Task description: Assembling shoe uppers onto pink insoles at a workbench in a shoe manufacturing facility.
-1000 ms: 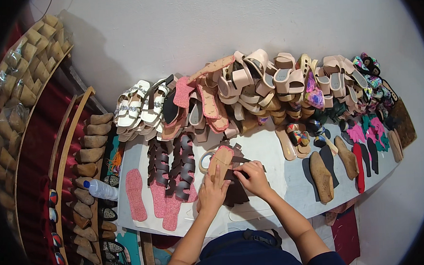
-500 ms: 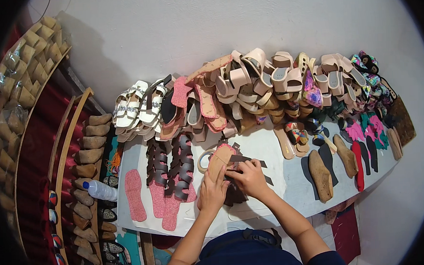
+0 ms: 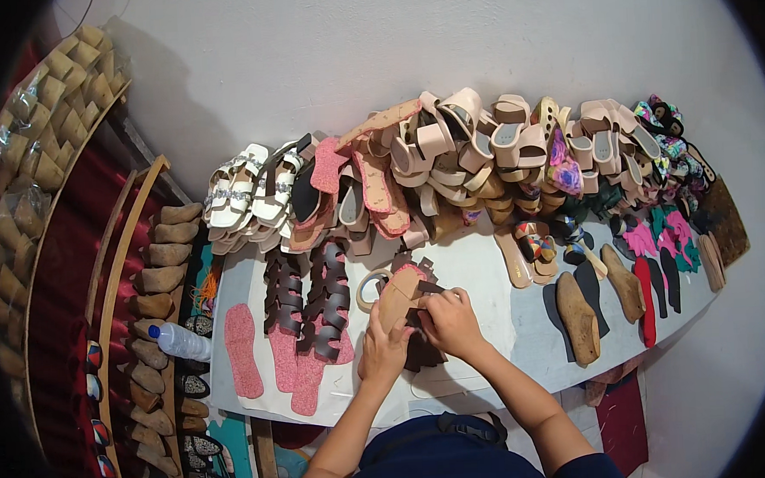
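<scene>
My left hand (image 3: 383,350) grips a tan insole with a pink edge (image 3: 397,292) near the front middle of the table. Against the insole's right side, my right hand (image 3: 451,325) pinches a dark brown strap (image 3: 427,287). The two hands are close together, with their fingertips meeting over the lower part of the insole. More dark brown straps (image 3: 425,354) lie beneath the hands, partly hidden by them. A roll of pale tape (image 3: 368,285) rests just left of the insole.
Pink soles with woven brown straps (image 3: 322,316) lie to the left, beside a bare pink sole (image 3: 243,350). Sandals (image 3: 515,132) are heaped along the wall. Wooden shoe lasts (image 3: 579,317) and dark sole pieces lie right. A water bottle (image 3: 180,342) is by the left rack.
My right hand has shifted slightly left, closer to the insole. The strap ends that stuck out to the right of it no longer show there. My left hand keeps its hold.
</scene>
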The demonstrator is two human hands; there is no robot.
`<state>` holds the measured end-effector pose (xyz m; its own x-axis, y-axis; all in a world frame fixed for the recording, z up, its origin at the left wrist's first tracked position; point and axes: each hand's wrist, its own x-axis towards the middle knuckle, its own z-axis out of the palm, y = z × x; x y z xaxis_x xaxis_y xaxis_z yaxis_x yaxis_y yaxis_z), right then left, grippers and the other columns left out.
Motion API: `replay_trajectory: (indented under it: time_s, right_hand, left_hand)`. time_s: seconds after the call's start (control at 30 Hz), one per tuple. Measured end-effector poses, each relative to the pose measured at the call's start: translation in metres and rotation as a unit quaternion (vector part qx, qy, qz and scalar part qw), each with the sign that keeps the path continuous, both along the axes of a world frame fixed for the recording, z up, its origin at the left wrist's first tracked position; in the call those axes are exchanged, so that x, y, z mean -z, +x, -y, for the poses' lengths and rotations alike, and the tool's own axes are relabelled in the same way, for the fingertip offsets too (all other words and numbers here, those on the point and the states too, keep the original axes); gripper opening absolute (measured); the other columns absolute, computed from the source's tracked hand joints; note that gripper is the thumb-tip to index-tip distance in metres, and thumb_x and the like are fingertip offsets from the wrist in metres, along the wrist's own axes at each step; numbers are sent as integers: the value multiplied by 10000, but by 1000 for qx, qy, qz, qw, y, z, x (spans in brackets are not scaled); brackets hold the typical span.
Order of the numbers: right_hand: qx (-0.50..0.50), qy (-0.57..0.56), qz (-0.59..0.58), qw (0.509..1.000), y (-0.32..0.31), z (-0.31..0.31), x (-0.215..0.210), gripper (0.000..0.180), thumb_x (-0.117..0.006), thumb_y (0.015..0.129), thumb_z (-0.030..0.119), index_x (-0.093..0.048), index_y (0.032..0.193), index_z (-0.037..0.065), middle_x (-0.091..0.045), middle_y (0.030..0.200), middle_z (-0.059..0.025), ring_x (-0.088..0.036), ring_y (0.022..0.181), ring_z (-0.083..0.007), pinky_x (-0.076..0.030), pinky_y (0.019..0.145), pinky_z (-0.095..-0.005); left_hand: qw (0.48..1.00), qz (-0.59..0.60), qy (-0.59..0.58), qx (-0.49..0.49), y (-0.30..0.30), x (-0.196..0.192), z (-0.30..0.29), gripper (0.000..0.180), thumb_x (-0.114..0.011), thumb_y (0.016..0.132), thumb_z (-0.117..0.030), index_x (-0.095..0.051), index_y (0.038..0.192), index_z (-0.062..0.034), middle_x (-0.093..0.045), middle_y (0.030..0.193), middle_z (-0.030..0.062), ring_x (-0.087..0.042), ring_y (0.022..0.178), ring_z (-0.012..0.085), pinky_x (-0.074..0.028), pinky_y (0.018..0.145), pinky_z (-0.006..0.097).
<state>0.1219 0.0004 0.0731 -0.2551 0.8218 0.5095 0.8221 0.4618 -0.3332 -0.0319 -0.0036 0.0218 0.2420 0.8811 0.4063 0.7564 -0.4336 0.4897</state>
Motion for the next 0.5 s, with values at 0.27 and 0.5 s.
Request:
replay_trajectory:
  time_s: [0.27, 0.5]
  right_hand:
    - [19, -133, -333, 933, 32, -18, 25, 426, -562, 776, 237, -385, 1109, 40, -410, 1099, -181, -389, 1073, -293, -292, 914, -386]
    - [-87, -285, -459, 837, 39, -11, 37, 320, -500, 832, 156, -424, 1125, 51, -511, 1054, -91, -475, 1000, -190, -353, 872, -302]
  left_hand:
    - [999, 9, 25, 22, -1, -3, -1, 276, -514, 802, -286, -378, 1033, -222, -288, 1222, 217, -461, 947, 415, -422, 733, 463]
    - [999, 17, 21, 26, 0, -2, -1, 284, -532, 790, -273, -388, 1027, -210, -291, 1224, 212, -459, 957, 409, -421, 740, 455]
